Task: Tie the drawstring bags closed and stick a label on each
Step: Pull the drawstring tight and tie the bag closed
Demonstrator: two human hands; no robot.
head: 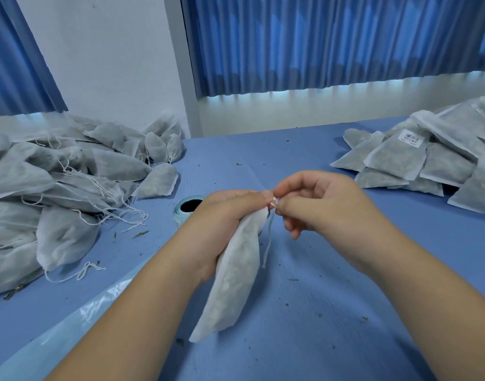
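A white drawstring bag [233,279] filled with dried herbs hangs tilted above the blue table. My left hand [222,215] grips its gathered neck. My right hand [315,204] pinches the drawstring [267,243] right at the neck, fingertips against my left thumb; the loose end of the string dangles down beside the bag. A roll of labels [187,209] stands on the table just behind my left hand, partly hidden by it.
A heap of bags with loose strings [62,182] covers the left of the blue table [332,312]. A pile of flat bags [434,158], one showing a barcode label [411,138], lies at the right. A strip of glossy backing paper [79,320] trails at the lower left. Herb crumbs dot the table.
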